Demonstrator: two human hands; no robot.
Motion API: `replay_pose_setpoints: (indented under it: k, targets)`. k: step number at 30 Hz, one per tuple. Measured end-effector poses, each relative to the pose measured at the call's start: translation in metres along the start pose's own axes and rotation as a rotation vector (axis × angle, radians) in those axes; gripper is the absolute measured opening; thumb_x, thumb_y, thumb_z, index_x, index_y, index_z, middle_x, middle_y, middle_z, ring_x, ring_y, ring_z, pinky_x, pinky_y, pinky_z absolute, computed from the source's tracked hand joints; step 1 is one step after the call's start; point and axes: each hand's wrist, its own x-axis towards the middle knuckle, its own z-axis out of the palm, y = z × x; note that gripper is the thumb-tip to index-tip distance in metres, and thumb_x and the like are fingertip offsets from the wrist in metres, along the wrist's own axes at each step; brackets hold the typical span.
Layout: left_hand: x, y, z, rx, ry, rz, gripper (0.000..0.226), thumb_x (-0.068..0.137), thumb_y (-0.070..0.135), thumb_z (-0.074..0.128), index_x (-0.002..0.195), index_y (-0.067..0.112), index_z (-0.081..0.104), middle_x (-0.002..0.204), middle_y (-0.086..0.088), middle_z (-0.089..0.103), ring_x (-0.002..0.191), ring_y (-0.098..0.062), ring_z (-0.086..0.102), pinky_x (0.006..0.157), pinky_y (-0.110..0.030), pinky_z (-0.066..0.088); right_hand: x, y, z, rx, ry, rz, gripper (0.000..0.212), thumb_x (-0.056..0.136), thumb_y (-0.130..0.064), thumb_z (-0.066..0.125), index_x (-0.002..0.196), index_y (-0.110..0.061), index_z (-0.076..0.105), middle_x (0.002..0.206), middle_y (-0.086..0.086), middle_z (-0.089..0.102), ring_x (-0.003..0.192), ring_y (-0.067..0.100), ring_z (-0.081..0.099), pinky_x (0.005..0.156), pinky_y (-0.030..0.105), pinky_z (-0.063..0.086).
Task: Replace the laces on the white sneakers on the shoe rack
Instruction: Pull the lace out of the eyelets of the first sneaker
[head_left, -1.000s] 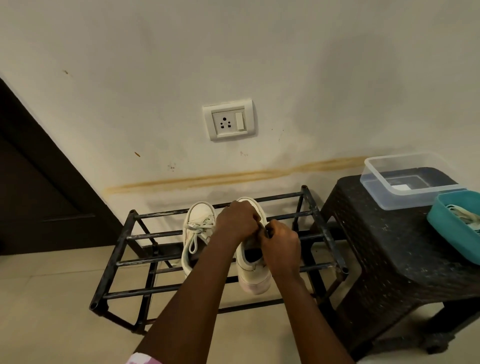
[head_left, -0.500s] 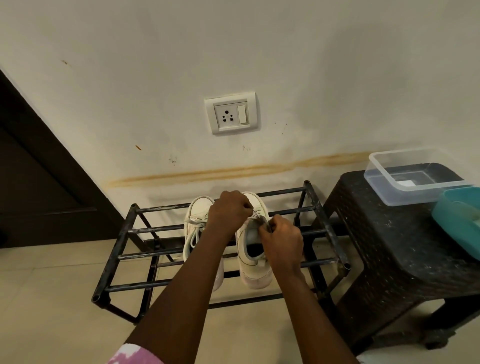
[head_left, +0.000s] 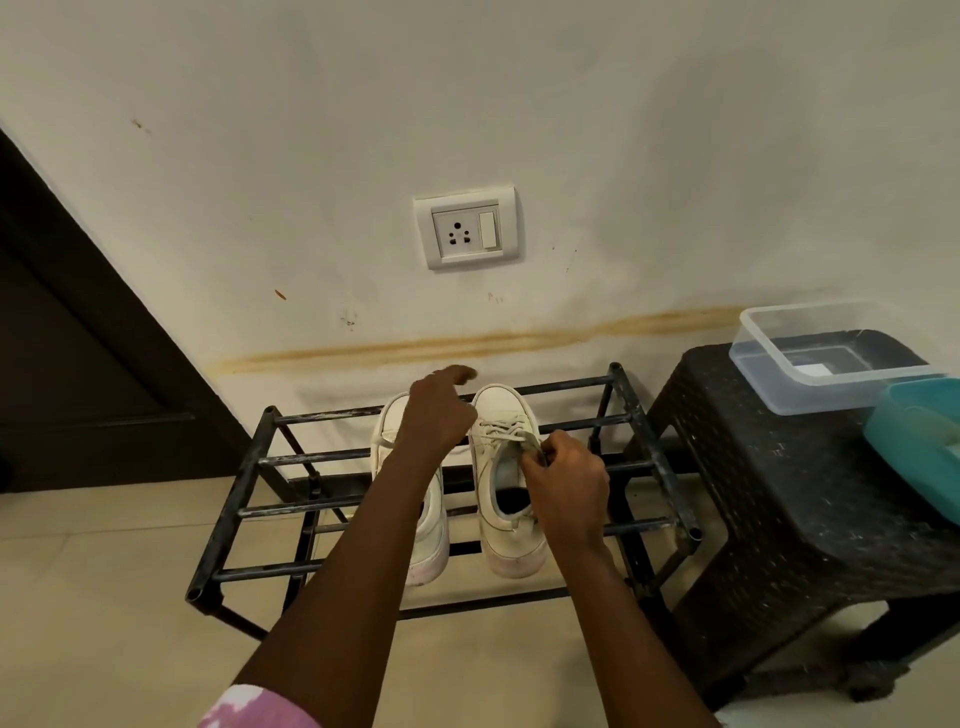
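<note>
white sneakers sit side by side, toes to the wall, on the top tier of the shoe rack, lower centre of frame; both on their soles w/ openings up, so the eyelets are easy to reach w/o lifting either shoe. far left a dark door; nothing to do w/ the job. next the left sneaker, mostly hidden under the forearm; its lace looks threaded, prob waiting its turn. left hand hovers above that shoe's toe, back of hand to camera, index finger stretched toward the wall, other fingers tucked under; can't tell if it holds a lace end, palm side is hidden. upper centre a wall socket. right sneaker is the one being worked; its old lace sits loose across the upper rows. right hand pinches the lace at the top eyelets by the tongue, thumb and fingertips closed on it; i'd say it's drawing the lace out row by row, so still the stripping stage, early in the task. far right a dark stool stands just beside the rack; on it a clear tub and a teal tub, touching; prob parked w/in arm's reach for old and new laces; contents too unclear to name.
</note>
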Motion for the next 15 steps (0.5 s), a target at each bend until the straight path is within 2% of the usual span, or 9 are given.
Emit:
replay_pose_setpoints:
  k: [3, 6, 10, 15]
  targets:
    - [-0.002, 0.011, 0.003, 0.075, -0.216, 0.115, 0.034, 0.079, 0.007, 0.063, 0.112, 0.013, 0.069, 0.115, -0.004, 0.068, 0.109, -0.016, 0.060, 0.084, -0.015, 0.040, 0.000, -0.001, 0.000, -0.005, -0.021, 0.005, 0.021, 0.089, -0.023, 0.061, 0.098, -0.005, 0.064, 0.091, 0.009, 0.066, 0.082, 0.019, 0.064, 0.071, 0.026, 0.052]
    - [-0.001, 0.015, 0.013, 0.283, -0.338, 0.180, 0.024, 0.081, 0.020, 0.067, 0.102, 0.011, 0.073, 0.103, -0.007, 0.072, 0.094, -0.017, 0.064, 0.079, -0.022, 0.047, 0.001, 0.000, 0.000, 0.009, -0.020, 0.004, 0.020, 0.089, -0.023, 0.062, 0.097, -0.005, 0.063, 0.091, 0.010, 0.066, 0.083, 0.021, 0.065, 0.074, 0.031, 0.056]
    - [-0.005, 0.013, 0.024, 0.386, -0.240, 0.180, 0.022, 0.082, 0.028, 0.067, 0.095, 0.013, 0.074, 0.096, -0.010, 0.069, 0.086, -0.024, 0.064, 0.079, -0.036, 0.054, 0.001, -0.001, 0.000, -0.009, -0.022, 0.015, 0.020, 0.089, -0.023, 0.061, 0.098, -0.005, 0.063, 0.091, 0.010, 0.066, 0.082, 0.021, 0.064, 0.074, 0.034, 0.056]
    - [-0.008, 0.011, 0.023, 0.269, -0.197, 0.163, 0.019, 0.080, 0.023, 0.068, 0.089, 0.008, 0.075, 0.088, -0.012, 0.070, 0.083, -0.026, 0.064, 0.073, -0.034, 0.052, 0.001, -0.002, 0.000, -0.018, -0.042, 0.028, 0.019, 0.088, -0.024, 0.060, 0.095, -0.006, 0.061, 0.089, 0.009, 0.064, 0.082, 0.022, 0.063, 0.074, 0.036, 0.055]
